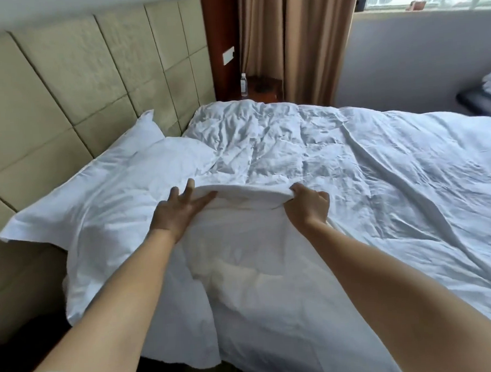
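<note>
Two bare forearms reach from the lower edge of the view to the duvet. It lies across the bed, its top hem turned back into a thick fold just beside the pillow. The right grip has its fingers curled round the right end of the fold and holds it raised off the bed. The left grip is wide, with fingers straight and spread, pressing flat at the left end of the fold where it meets the pillow. The step in hand appears to be setting this fold straight. Recommended procedure:

- Bring both ends level before lowering, so that the hem lies parallel to the headboard.
- Let the flat left grip act as a guide and sweep outward from the centre, never toward it, so that creases are not trapped.
- Avoid dragging the pillow — its near corner already overhangs the bed edge.

The far half of the duvet is heavily creased and will probably need a separate smoothing pass.
</note>
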Tool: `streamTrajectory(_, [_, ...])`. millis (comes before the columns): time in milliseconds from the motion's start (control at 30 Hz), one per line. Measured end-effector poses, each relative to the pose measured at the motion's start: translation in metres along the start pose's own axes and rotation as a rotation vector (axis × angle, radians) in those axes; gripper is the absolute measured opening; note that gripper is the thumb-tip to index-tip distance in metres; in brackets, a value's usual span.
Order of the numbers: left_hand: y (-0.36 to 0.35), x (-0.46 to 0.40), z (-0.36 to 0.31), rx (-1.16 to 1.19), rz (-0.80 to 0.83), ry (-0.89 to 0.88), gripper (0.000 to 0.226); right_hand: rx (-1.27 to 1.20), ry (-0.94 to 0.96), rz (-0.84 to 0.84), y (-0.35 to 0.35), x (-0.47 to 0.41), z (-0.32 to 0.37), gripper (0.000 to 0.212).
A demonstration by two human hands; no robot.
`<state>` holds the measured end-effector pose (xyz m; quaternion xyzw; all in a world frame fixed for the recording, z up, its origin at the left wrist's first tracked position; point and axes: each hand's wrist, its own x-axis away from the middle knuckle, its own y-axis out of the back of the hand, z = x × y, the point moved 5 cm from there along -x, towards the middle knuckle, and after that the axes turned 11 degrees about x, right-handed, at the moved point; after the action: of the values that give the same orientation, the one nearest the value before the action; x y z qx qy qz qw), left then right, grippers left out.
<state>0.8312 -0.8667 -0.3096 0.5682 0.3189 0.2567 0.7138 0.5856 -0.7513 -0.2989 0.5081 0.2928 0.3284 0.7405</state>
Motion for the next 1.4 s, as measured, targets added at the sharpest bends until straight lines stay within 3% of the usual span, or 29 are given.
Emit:
streamTrajectory(100, [-0.004, -0.038, 0.004, 0.002, -0.054, -0.098, 0.110, 0.030, -0.060, -0.014, -0.010, -0.033, 0.004, 0.027])
streamTrajectory(167, [-0.015, -0.070, 0.011, 0.081, -0.026, -0.122, 0.095, 0.060, -0.082, -0.029, -0.011, -0.057, 0.005, 0.028])
streamTrajectory(300, [0.007, -0.132, 0.006, -0.014, -0.099, -0.201, 0.071, 0.118, -0.125, -0.122, 0.003, -0.116, 0.005, 0.027])
streamTrajectory(400, [0.013, -0.182, 0.007, -0.121, -0.205, -0.280, 0.071, 0.132, -0.120, -0.179, 0.005, -0.167, 0.005, 0.029])
streamTrajectory(467, [-0.006, -0.210, 0.006, -0.130, -0.235, -0.289, 0.067, 0.119, -0.104, -0.123, -0.018, -0.195, -0.003, 0.030])
streamTrajectory(533, [-0.031, -0.226, -0.002, -0.080, -0.134, -0.248, 0.063, 0.163, -0.068, 0.032, -0.061, -0.212, -0.017, 0.029])
streamTrajectory(667, [-0.123, -0.224, -0.021, 0.039, 0.388, -0.063, 0.076, 0.206, 0.053, 0.434, -0.162, -0.209, -0.040, 0.051])
streamTrajectory(833, [-0.190, -0.189, -0.036, 0.069, 0.626, -0.006, 0.067, 0.135, 0.208, 0.627, -0.224, -0.184, -0.027, 0.076])
streamTrajectory(1000, [-0.196, -0.146, -0.015, 0.127, 0.697, 0.098, 0.063, 0.037, 0.244, 0.747, -0.241, -0.153, 0.006, 0.076])
streamTrajectory(1100, [-0.194, -0.114, 0.002, 0.206, 0.759, 0.165, 0.080, -0.079, 0.249, 0.878, -0.248, -0.126, 0.033, 0.070])
streamTrajectory(1200, [-0.189, -0.082, 0.017, 0.261, 0.782, 0.209, 0.090, -0.190, 0.227, 1.037, -0.264, -0.088, 0.061, 0.080])
streamTrajectory(1267, [-0.190, -0.061, 0.029, 0.289, 0.774, 0.229, 0.090, -0.360, 0.130, 1.068, -0.279, -0.065, 0.075, 0.088])
streamTrajectory(1400, [-0.196, -0.019, 0.053, 0.368, 0.728, 0.273, 0.082, -0.831, -0.331, 1.021, -0.300, -0.028, 0.096, 0.110])
